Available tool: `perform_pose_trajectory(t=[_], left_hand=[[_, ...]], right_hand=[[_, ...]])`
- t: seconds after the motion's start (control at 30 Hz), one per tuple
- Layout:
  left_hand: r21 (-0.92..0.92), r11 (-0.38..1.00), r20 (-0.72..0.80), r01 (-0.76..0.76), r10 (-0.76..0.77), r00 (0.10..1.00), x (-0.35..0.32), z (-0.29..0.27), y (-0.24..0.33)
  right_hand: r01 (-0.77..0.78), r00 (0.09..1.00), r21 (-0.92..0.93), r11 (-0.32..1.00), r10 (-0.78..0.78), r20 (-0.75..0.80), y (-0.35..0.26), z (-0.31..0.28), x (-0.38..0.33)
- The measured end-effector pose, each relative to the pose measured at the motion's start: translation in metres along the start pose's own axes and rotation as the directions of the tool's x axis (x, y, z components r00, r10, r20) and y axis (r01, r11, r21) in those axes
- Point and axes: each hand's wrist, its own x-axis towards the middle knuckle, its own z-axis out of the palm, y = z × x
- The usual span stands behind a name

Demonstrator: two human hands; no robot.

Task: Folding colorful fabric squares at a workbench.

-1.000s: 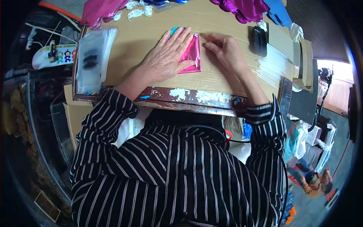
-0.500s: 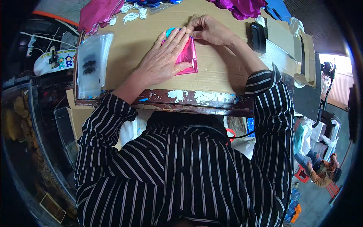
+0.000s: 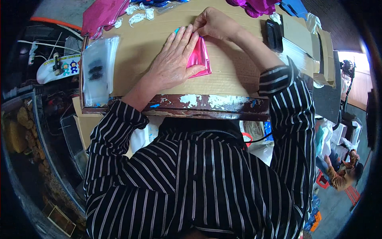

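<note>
A shiny pink folded piece of thin, satin-like material (image 3: 201, 57) lies on the cardboard-covered table (image 3: 234, 75). My left hand (image 3: 171, 59) presses flat on it, fingers stretched toward the far side and thumb near its close right corner. A small turquoise patch (image 3: 177, 30) peeks out past the left fingertips. At the far edge of the pink piece, my right hand (image 3: 215, 24) is closed in a pinch, its fingertips next to the left fingers. What sits between those fingertips is too small and covered to make out.
Clear plastic bags (image 3: 97, 71) lie at the table's left. Magenta fabric (image 3: 101, 18) and white cord bundles (image 3: 137, 17) are at the far left. At the right stand a black tray (image 3: 273, 36) and an opened carton (image 3: 327, 59). Another person (image 3: 342, 173) sits at the far right.
My right hand has shifted slightly up and to the left along the far edge, still pinching. My left hand stays flat on the pink piece, and the view has moved a little.
</note>
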Motion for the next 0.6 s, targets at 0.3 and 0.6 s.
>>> perform_pose_trajectory(t=[0.3,0.6], left_hand=[[-0.068,0.998,-0.010,0.019,-0.020,1.000,-0.002,0.002,0.000],[-0.074,0.997,-0.014,0.017,-0.018,1.000,0.000,0.003,-0.002]], right_hand=[[0.080,0.945,0.631,0.772,0.143,-0.294,0.013,0.029,-0.034],[0.050,0.886,0.498,0.866,0.192,-0.423,0.001,0.055,-0.079]])
